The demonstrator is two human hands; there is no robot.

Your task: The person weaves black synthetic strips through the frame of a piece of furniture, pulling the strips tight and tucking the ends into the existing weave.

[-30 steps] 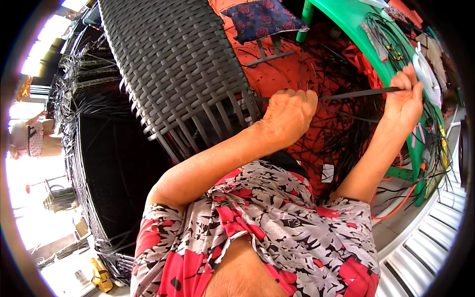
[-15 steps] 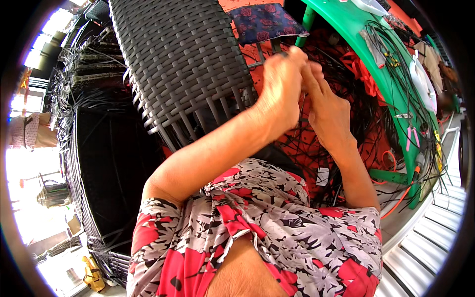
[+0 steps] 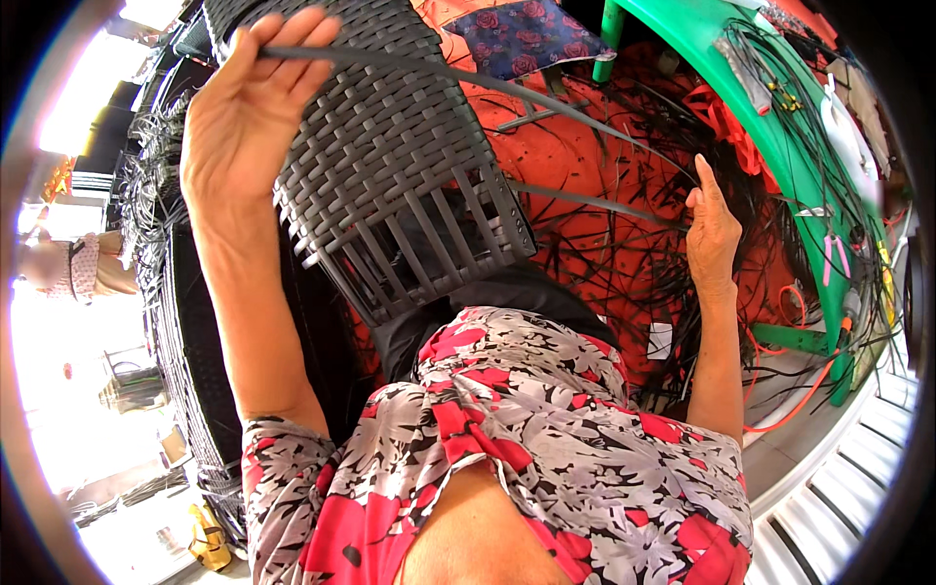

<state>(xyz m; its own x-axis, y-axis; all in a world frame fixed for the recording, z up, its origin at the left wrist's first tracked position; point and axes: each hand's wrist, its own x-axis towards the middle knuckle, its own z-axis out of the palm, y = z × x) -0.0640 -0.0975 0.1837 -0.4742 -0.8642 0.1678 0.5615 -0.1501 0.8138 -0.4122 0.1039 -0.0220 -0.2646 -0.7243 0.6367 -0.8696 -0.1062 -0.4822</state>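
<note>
A dark grey woven wicker piece (image 3: 380,146) lies before me, its near end showing bare upright slats around an opening. Over its far left part my left hand (image 3: 249,122) is raised, with a flat dark plastic strip (image 3: 487,83) pinched at the thumb and passing across the fingers. The strip arcs right to my right hand (image 3: 714,239), which is half curled with the index finger pointing up. A second length of strip (image 3: 595,203) runs from the wicker's right edge to the right hand. Where the two lengths meet is hidden by the fingers.
A green table (image 3: 721,68) at the right holds dark strips and pink-handled scissors (image 3: 835,258). A rose-patterned cushion (image 3: 526,37) sits on a stool at the back. Loose strips litter the red floor (image 3: 556,244). Stacked dark wicker (image 3: 190,390) stands at the left.
My hands were close together in front of the wicker's right edge. The left has swung far left and up with the strip; the right has moved right and lower. The strip is now stretched between them.
</note>
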